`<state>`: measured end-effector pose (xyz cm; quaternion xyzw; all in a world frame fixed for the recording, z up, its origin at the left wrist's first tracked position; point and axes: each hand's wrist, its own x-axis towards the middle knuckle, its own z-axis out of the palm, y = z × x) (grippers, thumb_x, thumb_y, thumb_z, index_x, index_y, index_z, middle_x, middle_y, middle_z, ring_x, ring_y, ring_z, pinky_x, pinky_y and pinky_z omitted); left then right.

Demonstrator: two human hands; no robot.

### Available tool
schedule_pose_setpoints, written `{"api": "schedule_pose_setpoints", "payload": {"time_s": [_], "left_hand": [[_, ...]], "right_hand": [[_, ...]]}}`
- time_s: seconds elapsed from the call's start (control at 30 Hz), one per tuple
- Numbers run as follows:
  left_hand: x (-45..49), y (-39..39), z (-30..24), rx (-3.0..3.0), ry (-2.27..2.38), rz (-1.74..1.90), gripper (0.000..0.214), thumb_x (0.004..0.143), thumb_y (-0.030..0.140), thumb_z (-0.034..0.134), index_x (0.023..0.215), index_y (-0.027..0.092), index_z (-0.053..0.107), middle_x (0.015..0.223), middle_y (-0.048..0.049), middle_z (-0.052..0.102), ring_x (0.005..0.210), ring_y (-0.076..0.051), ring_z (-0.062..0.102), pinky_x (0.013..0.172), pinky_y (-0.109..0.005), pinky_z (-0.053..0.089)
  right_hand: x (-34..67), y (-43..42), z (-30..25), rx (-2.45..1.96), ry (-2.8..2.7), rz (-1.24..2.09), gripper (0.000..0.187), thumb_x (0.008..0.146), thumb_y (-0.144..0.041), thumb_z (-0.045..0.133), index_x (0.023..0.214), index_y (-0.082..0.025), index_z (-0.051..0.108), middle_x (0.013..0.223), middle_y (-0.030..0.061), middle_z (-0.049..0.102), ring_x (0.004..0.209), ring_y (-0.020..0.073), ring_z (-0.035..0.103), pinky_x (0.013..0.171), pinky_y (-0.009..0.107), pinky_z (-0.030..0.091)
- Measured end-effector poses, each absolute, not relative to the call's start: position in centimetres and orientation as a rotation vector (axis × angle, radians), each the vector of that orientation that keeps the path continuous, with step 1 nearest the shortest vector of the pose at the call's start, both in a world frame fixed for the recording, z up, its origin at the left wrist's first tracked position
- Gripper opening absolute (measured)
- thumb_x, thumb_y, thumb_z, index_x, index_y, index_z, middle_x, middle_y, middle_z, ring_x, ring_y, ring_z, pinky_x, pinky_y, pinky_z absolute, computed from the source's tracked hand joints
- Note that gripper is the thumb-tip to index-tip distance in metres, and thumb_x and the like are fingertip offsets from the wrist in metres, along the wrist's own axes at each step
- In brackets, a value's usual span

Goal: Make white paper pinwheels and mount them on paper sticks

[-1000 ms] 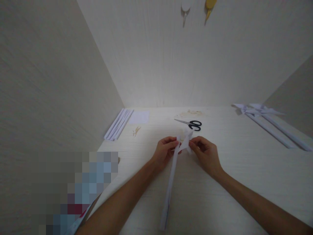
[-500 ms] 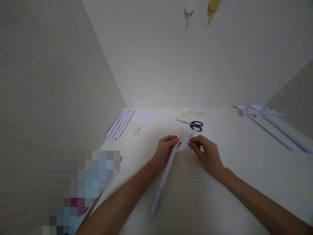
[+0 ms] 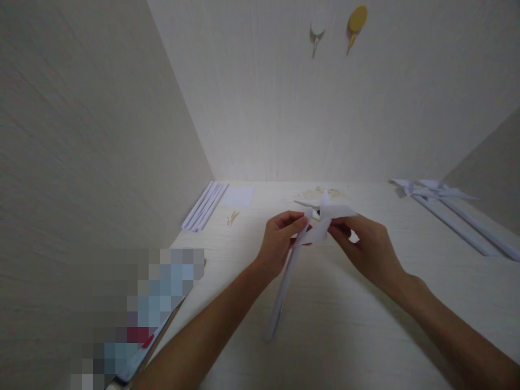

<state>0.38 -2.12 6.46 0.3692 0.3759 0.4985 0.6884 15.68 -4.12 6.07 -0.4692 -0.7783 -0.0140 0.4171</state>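
My left hand (image 3: 280, 241) is closed around the upper end of a rolled white paper stick (image 3: 282, 298), whose lower end slants down toward me. My right hand (image 3: 361, 238) pinches a folded white paper pinwheel (image 3: 319, 230) at its middle. The pinwheel's blades spread out beside the top of the stick. A small thin piece seems to sit between the two, but it is too small to name. Just behind the pinwheel lie scissors (image 3: 305, 205); their black handles are mostly hidden by the paper and my right hand.
Rolled paper sticks (image 3: 205, 206) lie at the back left beside a white paper sheet (image 3: 238, 196) and several small wooden sticks (image 3: 233, 218). Finished-looking paper pinwheels on sticks (image 3: 450, 216) rest at the right. Two hooks, white (image 3: 318, 24) and yellow (image 3: 357, 20), hang on the wall.
Both hands have moved slightly up and to the right with the stick and pinwheel. The pinwheel has turned, showing its blades more widely, and now covers the scissors' handles.
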Motion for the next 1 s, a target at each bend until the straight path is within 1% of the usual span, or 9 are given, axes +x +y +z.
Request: {"api": "schedule_pose_setpoints", "payload": {"time_s": [0.1,0.2,0.3,0.4,0.47,0.57,0.7,0.77,1.0], "left_hand": [[0.8,-2.0,7.1,0.796,0.841,1.130,0.020,0.058,0.019,0.066,0.077,0.012,0.065,0.064,-0.0022,0.060,0.052,-0.008,0.052,0.046,-0.019,0.046],[1.2,-1.7,7.1,0.766,0.871,1.152,0.018,0.061,0.018,0.064,0.077,0.011,0.066,0.063,-0.0022,0.059,0.050,-0.006,0.051,0.044,-0.017,0.044],[1.5,-1.5,6.5,0.836,0.875,1.206,0.014,0.065,0.024,0.062,0.068,0.010,0.065,0.056,-0.0002,0.055,0.042,-0.003,0.045,0.037,-0.015,0.037],[1.6,-1.4,5.9,0.971,0.870,1.289,0.026,0.068,0.035,0.058,0.057,0.011,0.060,0.049,0.0024,0.049,0.036,-0.002,0.038,0.032,-0.015,0.029],[1.6,-1.4,5.8,1.020,0.882,1.311,0.030,0.068,0.038,0.058,0.055,0.012,0.058,0.047,0.0034,0.047,0.035,-0.002,0.036,0.031,-0.015,0.027],[1.4,-1.5,6.2,1.003,0.915,1.297,0.028,0.067,0.038,0.059,0.056,0.012,0.060,0.048,0.0031,0.049,0.035,-0.002,0.037,0.032,-0.016,0.028],[1.1,-1.7,7.1,0.938,0.892,1.261,0.023,0.065,0.034,0.061,0.059,0.012,0.062,0.055,0.0007,0.056,0.044,-0.004,0.046,0.041,-0.016,0.036],[1.0,-1.8,7.4,0.934,0.876,1.256,0.021,0.065,0.032,0.062,0.060,0.012,0.063,0.056,0.0006,0.056,0.046,-0.004,0.047,0.042,-0.016,0.037],[0.5,-1.9,8.0,1.134,0.775,1.257,0.019,0.069,0.027,0.059,0.061,0.011,0.063,0.046,0.0024,0.050,0.042,-0.004,0.042,0.040,-0.016,0.033]], "right_hand": [[15.9,-3.6,7.0,-1.180,-2.008,-0.065,0.010,0.079,-0.024,0.047,0.073,-0.020,0.054,0.060,0.0009,0.053,0.050,0.0121,0.047,0.047,0.023,0.035],[16.0,-3.0,7.2,-1.196,-2.059,-0.094,0.010,0.079,-0.022,0.046,0.073,-0.020,0.053,0.062,0.0015,0.054,0.052,0.0128,0.048,0.049,0.024,0.035],[16.0,-2.8,7.1,-1.194,-2.092,-0.141,0.010,0.079,-0.020,0.044,0.074,-0.019,0.053,0.064,0.0024,0.056,0.055,0.0135,0.050,0.050,0.025,0.035],[15.7,-2.8,7.1,-1.196,-2.119,-0.188,0.011,0.080,-0.018,0.043,0.075,-0.017,0.052,0.067,0.0037,0.057,0.057,0.0143,0.051,0.052,0.025,0.036],[15.6,-2.9,7.2,-1.191,-2.136,-0.212,0.011,0.080,-0.016,0.042,0.076,-0.016,0.052,0.067,0.0043,0.057,0.058,0.0146,0.051,0.052,0.025,0.037],[15.3,-3.1,7.5,-1.162,-2.145,-0.251,0.013,0.081,-0.015,0.041,0.076,-0.016,0.052,0.067,0.0045,0.057,0.059,0.0145,0.051,0.051,0.025,0.037],[15.1,-3.5,8.0,-1.115,-2.142,-0.287,0.012,0.081,-0.015,0.042,0.075,-0.015,0.052,0.069,0.0052,0.057,0.061,0.0147,0.052,0.054,0.025,0.038],[15.0,-3.8,8.3,-1.102,-2.140,-0.294,0.012,0.081,-0.014,0.042,0.075,-0.015,0.052,0.070,0.0053,0.058,0.062,0.0144,0.052,0.055,0.025,0.039],[14.9,-4.6,9.6,-1.157,-1.971,-0.038,0.012,0.077,-0.014,0.050,0.065,-0.018,0.051,0.054,-0.0026,0.049,0.047,0.0083,0.041,0.046,0.021,0.032]]}}
